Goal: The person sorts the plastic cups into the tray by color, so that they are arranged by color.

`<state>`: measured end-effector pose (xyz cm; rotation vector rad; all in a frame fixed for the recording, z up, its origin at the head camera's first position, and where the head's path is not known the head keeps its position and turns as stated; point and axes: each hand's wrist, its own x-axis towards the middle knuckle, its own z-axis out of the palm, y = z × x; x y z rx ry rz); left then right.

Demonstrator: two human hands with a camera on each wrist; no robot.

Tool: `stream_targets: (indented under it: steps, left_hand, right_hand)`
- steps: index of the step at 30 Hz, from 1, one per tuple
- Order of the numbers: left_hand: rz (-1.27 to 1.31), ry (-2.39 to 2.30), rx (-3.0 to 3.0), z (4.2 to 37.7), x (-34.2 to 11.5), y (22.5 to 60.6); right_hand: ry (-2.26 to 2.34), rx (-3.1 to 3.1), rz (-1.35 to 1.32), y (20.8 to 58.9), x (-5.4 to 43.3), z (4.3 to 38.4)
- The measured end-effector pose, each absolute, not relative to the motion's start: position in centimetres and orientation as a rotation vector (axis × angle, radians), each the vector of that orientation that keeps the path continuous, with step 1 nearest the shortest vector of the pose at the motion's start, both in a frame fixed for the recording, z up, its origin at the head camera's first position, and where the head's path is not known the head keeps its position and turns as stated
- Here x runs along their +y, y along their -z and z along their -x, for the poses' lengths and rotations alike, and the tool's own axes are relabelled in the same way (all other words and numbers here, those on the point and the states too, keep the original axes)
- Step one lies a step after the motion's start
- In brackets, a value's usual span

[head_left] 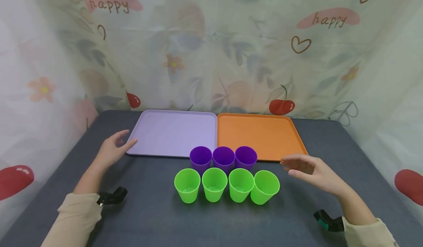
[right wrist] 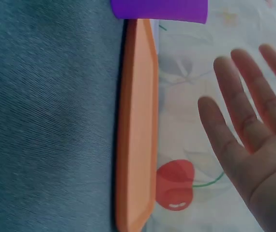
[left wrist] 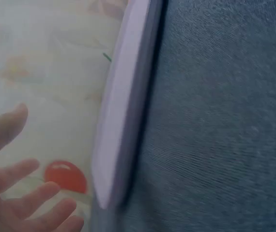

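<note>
My left hand point(head_left: 112, 149) hovers by the left edge of a lavender tray point(head_left: 172, 133), fingers loosely spread and holding nothing. On the other side, my right hand point(head_left: 312, 169) is near the front right corner of an orange tray point(head_left: 257, 133), also free of any object. Between the hands stand three purple cups point(head_left: 224, 160) in a row, upright with mouths up. Several green cups point(head_left: 214, 184) form a row just in front of them. The right wrist view catches part of a purple cup point(right wrist: 162, 8) beyond the orange tray's edge point(right wrist: 133, 121).
The two trays lie side by side at the back of a dark grey tabletop point(head_left: 158, 221). Behind them hangs a patterned curtain point(head_left: 211, 56) with hearts and cherries. Black straps with camera mounts point(head_left: 113, 196) sit on both wrists.
</note>
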<state>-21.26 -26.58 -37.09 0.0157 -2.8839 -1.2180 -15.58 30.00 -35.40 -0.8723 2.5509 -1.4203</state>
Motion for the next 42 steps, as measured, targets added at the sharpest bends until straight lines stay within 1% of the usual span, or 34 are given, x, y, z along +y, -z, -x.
stream_targets:
  steps: [8,15,22,31,37,42]
  left_hand:
    - [-0.168,1.404,-2.89,22.1,-28.0,39.4]
    - [-0.135,1.471,-2.928,22.5,-28.5,40.1]
    - [-0.161,1.387,-3.013,22.7,-28.7,40.7]
    - [-0.164,1.334,-3.026,22.9,-29.0,41.2]
    - [-0.188,1.337,-3.026,22.8,-28.9,41.2]
    - [-0.187,1.324,-3.025,22.9,-28.9,41.3]
  right_hand:
    - [1.441,2.433,0.92,36.7,29.9,15.3]
    - [1.416,2.412,0.901,37.3,29.4,15.2]
    - [1.469,2.249,0.955,37.8,28.7,15.5]
    - [1.396,2.298,0.98,38.6,27.5,15.6]
    - [1.403,2.244,1.038,38.7,26.6,15.8]
    - [1.401,2.214,1.033,38.7,26.1,15.9]
